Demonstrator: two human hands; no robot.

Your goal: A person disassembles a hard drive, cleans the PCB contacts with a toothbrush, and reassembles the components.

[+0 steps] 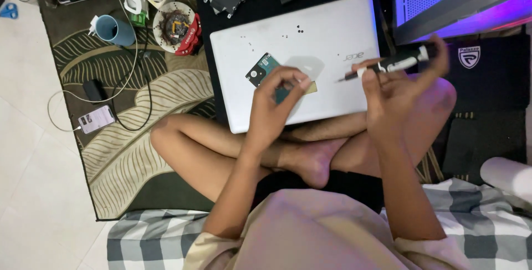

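Mid-frame, left hand (pixel 274 101) pinches the stiff, fragile hard drive (pixel 265 70) by its edges while right hand (pixel 396 81) grips a light screwdriver (pixel 388 65).

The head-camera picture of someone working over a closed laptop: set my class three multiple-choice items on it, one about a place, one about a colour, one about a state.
1. Where does the hard drive lie?
A. on the closed laptop
B. on the tiled floor
C. inside the mug

2. What colour is the mug on the rug?
A. red
B. blue
C. yellow

3. What does the right hand hold?
A. nothing
B. a phone
C. a screwdriver

Answers: 1 A, the drive rests on the silver lid just by the left hand. 2 B, the mug lies on its side, plainly blue. 3 C, the fingers close around the tool's dark handle, tip pointing left.
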